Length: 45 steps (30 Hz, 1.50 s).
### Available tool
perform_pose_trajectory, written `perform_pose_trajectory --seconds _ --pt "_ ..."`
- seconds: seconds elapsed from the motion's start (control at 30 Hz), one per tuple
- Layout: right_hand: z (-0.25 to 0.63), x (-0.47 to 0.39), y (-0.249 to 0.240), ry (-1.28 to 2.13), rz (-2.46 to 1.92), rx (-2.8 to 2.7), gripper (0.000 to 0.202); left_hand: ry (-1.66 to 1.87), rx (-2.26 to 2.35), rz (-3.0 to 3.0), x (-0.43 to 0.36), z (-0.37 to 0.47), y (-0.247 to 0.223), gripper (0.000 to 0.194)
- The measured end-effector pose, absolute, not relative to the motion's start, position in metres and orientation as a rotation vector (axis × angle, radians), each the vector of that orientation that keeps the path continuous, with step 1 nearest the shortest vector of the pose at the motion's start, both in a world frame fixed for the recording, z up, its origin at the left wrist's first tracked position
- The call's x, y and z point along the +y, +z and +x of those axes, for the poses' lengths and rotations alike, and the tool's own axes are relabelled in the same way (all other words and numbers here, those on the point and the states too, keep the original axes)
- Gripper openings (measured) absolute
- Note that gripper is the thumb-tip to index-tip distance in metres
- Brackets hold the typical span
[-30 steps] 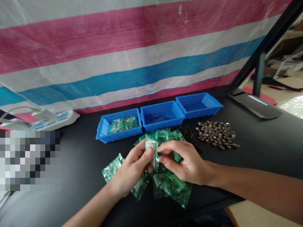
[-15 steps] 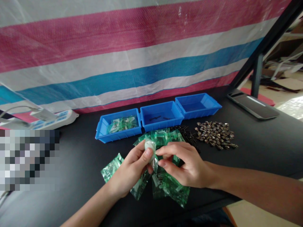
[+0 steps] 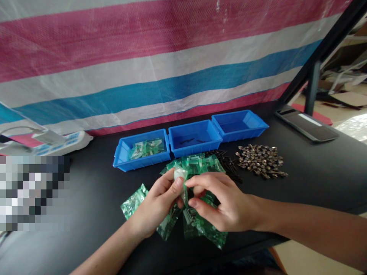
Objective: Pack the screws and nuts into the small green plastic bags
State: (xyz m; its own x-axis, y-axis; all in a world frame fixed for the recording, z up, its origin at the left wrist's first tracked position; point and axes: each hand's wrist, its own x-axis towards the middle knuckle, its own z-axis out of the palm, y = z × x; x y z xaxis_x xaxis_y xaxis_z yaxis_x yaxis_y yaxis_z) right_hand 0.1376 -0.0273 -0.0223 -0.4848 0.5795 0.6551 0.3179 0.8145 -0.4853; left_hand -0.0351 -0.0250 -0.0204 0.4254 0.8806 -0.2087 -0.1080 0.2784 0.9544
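Note:
In the head view my left hand (image 3: 160, 198) pinches a small clear plastic bag (image 3: 181, 175) with something whitish inside; its exact contents are too blurred to tell. My right hand (image 3: 220, 200) is just to the right, thumb and forefinger apart, with the forefinger's tip at the bag's edge. I cannot tell whether that tip touches it. Beneath and around both hands lie several green-tinted plastic packets (image 3: 210, 229) of small parts, partly hidden by the hands. Another green packet (image 3: 134, 200) lies left of my left wrist.
Three blue bins stand behind: the left bin (image 3: 143, 164) holds green packets, the middle bin (image 3: 197, 149) a few dark screws, beside the right bin (image 3: 243, 133). Black screws (image 3: 229, 162) and metal fasteners (image 3: 260, 161) lie in piles. A phone (image 3: 308, 124) and power strip (image 3: 77, 141) flank them.
My right thumb has moved down, away from the forefinger, widening the gap between them. My left hand keeps its pinch on the bag. The whole view has shifted slightly.

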Motion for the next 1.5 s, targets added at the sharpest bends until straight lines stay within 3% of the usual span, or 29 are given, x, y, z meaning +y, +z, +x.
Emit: perform_pose_trajectory --seconds 0.7,1.3,1.5 --pt "0.1374 -0.0342 -0.0172 0.361 -0.702 -2.177 0.032 0.899 1.073 1.108 -0.0276 -0.0348 -0.0212 0.035" --pt "0.1383 -0.0295 -0.0179 0.433 -0.705 -2.170 0.010 0.794 1.021 1.182 -0.0284 -0.0331 -0.0182 0.033" --pt "0.1389 -0.0283 -0.0203 0.472 -0.638 -2.155 0.026 0.814 1.029 1.100 -0.0285 -0.0353 -0.0206 0.035"
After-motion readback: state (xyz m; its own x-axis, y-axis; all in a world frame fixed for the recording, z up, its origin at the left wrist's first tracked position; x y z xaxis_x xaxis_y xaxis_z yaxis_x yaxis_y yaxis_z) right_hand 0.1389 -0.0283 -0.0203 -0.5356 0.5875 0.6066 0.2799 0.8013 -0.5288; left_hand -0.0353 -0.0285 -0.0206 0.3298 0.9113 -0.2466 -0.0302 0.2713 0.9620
